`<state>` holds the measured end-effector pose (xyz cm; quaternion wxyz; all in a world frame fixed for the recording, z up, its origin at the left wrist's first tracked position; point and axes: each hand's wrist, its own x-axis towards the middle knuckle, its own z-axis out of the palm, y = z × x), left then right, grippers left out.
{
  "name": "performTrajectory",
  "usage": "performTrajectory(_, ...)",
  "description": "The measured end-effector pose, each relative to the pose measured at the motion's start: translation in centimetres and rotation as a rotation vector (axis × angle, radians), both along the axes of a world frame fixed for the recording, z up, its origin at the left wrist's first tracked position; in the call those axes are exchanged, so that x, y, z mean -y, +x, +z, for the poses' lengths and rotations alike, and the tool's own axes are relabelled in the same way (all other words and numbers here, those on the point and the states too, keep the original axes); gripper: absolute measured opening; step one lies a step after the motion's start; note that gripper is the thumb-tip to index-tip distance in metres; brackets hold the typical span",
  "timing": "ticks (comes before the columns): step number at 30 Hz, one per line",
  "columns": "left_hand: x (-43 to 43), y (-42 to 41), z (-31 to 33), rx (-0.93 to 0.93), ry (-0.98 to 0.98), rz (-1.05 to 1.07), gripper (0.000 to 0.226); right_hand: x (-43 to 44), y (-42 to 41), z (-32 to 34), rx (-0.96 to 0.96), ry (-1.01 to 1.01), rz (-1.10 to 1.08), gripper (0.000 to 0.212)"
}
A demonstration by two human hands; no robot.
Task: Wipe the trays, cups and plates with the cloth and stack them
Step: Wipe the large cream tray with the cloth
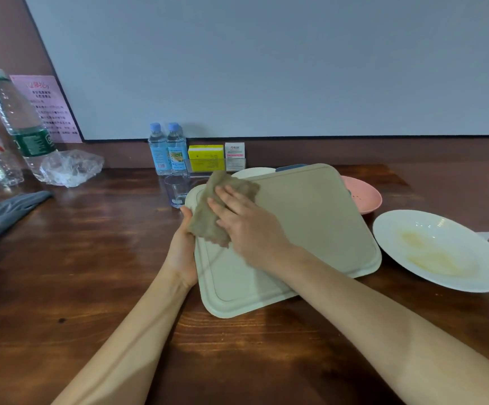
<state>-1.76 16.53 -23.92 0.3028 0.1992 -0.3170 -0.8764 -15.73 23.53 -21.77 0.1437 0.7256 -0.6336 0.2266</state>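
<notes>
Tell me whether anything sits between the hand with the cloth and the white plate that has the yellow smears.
Nothing visible does. The right hand presses the cloth on the beige tray; the white plate lies to the tray's right on bare table. Only the tray's own right edge lies between them; the pink bowl sits farther back.

Left hand (182, 247) curled in a grip, right hand (244, 220) pressing flat.

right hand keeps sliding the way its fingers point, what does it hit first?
Likely the clear glass cup, just off the beige tray at its far-left corner. The right hand presses the cloth there; depth is uncertain.
</notes>
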Motion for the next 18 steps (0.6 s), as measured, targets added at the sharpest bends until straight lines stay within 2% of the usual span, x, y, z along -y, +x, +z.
performTrajectory(3,-0.2,0.3,0.1,0.021,-0.013,0.015,0.087,-0.7,-2.4,0.5,0.033,-0.020,-0.067,0.050)
performTrajectory(9,-0.1,0.2,0.2,0.048,-0.004,0.066,0.081,-3.8,-12.9,1.3,0.185,0.076,-0.491,0.050)
performTrajectory(12,-0.1,0.0,0.0,0.057,-0.011,0.049,0.081,-4.6,-13.4,1.3,0.230,0.077,-0.602,0.054)
performTrajectory(14,0.0,-0.1,-0.1,0.059,-0.010,0.054,0.081,-4.0,-11.2,1.2,0.219,0.065,-0.551,0.066)
performTrajectory(18,-0.1,0.2,0.0,0.064,-0.024,0.089,0.081,-3.4,-4.3,-0.1,0.197,0.094,-0.270,0.053)
